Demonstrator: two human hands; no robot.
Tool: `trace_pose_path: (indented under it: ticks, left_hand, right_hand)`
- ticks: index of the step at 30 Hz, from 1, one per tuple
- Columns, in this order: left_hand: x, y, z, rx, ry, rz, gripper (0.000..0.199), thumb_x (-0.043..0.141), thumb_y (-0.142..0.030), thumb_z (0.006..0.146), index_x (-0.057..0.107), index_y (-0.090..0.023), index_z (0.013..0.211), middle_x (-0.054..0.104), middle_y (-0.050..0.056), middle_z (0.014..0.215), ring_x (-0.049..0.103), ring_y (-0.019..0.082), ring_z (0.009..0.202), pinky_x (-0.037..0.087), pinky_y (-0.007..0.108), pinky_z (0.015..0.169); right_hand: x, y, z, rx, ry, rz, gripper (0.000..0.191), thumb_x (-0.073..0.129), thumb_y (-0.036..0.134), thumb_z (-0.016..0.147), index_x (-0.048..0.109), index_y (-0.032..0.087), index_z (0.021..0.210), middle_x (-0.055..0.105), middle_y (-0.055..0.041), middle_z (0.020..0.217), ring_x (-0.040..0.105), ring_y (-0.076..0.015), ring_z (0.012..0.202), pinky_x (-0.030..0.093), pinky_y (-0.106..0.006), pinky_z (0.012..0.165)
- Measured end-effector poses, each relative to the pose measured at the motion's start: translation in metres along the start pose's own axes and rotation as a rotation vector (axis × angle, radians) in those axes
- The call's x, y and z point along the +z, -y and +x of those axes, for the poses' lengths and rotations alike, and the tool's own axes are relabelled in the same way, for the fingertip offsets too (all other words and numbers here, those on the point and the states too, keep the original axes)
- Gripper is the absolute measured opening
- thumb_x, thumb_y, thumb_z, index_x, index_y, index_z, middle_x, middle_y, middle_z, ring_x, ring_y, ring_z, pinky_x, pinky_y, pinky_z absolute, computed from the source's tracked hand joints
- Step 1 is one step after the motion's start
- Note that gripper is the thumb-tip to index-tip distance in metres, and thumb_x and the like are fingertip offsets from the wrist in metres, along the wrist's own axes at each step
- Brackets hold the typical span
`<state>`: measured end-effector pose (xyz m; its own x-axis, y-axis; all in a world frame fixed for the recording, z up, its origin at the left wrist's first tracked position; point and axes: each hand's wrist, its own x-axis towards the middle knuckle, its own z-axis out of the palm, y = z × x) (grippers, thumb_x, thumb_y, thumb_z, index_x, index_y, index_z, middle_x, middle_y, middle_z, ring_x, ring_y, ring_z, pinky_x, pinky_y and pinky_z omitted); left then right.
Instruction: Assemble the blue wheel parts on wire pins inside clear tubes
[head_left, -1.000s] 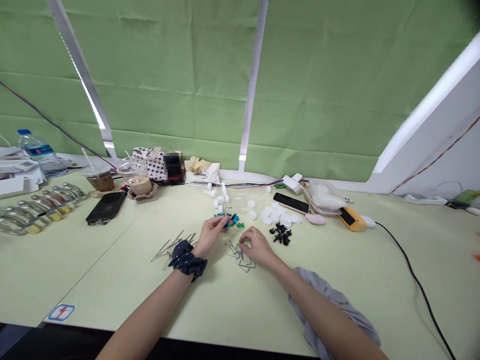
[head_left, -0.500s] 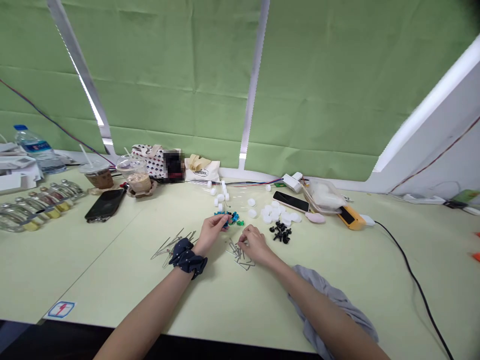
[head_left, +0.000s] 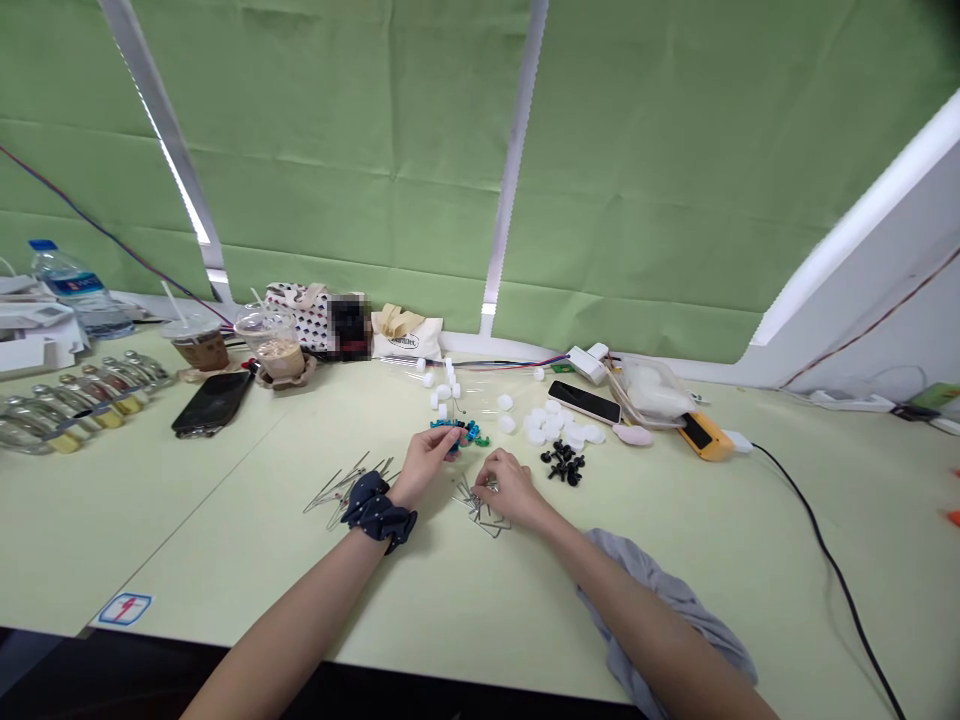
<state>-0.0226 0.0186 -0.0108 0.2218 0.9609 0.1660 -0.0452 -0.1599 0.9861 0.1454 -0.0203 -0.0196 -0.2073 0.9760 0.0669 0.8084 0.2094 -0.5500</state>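
Blue part (head_left: 452, 449): located at the fingertips of the left hand (head_left: 431, 459), thumb and forefinger closed together on it. Right hand (head_left: 510, 487): fingers curled, thumb and forefinger nearly meeting, tips at the bent rods (head_left: 491, 528); whether a rod is gripped cannot be told. The bent rods lie in a loose pile on the table (head_left: 442, 610), between the two hands. More blue parts (head_left: 473, 430) and a green part (head_left: 483, 442) lie just beyond the left fingertips. Long rods (head_left: 330, 490) lie beside the left wrist, which carries a dark scrunchie (head_left: 380, 510). Black parts (head_left: 564, 463) and white caps (head_left: 537, 420) lie beyond the right hand, near a phone (head_left: 585, 401).
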Motion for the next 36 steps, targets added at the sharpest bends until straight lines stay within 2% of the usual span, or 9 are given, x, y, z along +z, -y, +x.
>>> trace_pose_path:
  ticks: [16,23,30,36]
  left_hand:
    - [0.000,0.000,-0.001,-0.001,0.006,0.020,0.044,0.053,-0.052,0.076,0.067,-0.014,0.093,0.066,0.010,0.091,0.058,0.018,0.078,0.046,0.024,0.063]
    - [-0.001,0.000,0.001,-0.013,0.014,0.017,0.043,0.054,-0.051,0.076,0.067,-0.014,0.093,0.066,0.010,0.093,0.058,0.018,0.080,0.046,0.025,0.064]
    - [0.000,-0.001,0.000,-0.012,0.003,0.031,0.045,0.054,-0.053,0.074,0.068,-0.014,0.091,0.067,0.009,0.092,0.058,0.018,0.078,0.046,0.025,0.062]
    - [0.000,0.000,0.002,-0.006,-0.026,0.020,0.045,0.055,-0.053,0.073,0.068,-0.013,0.090,0.066,0.009,0.087,0.057,0.016,0.071,0.046,0.026,0.063]
  right_hand:
    - [-0.001,0.005,-0.001,-0.015,0.048,-0.054,0.007,0.057,0.019,0.079,0.060,0.016,0.073,0.050,-0.0046,0.096,0.043,-0.0194,0.099,0.029,-0.031,0.074]
    - [-0.002,0.004,-0.001,-0.039,0.058,-0.052,0.003,0.062,0.019,0.076,0.061,0.017,0.074,0.048,-0.0043,0.097,0.042,-0.0198,0.100,0.030,-0.031,0.075]
    - [-0.005,0.012,-0.004,-0.065,0.080,-0.140,0.006,0.055,0.014,0.080,0.057,0.015,0.074,0.049,-0.0053,0.097,0.044,-0.0205,0.098,0.031,-0.032,0.074]
    - [-0.004,0.011,-0.003,-0.060,0.105,-0.123,0.007,0.053,0.014,0.080,0.056,0.015,0.074,0.049,-0.0060,0.097,0.044,-0.0205,0.098,0.032,-0.033,0.074]
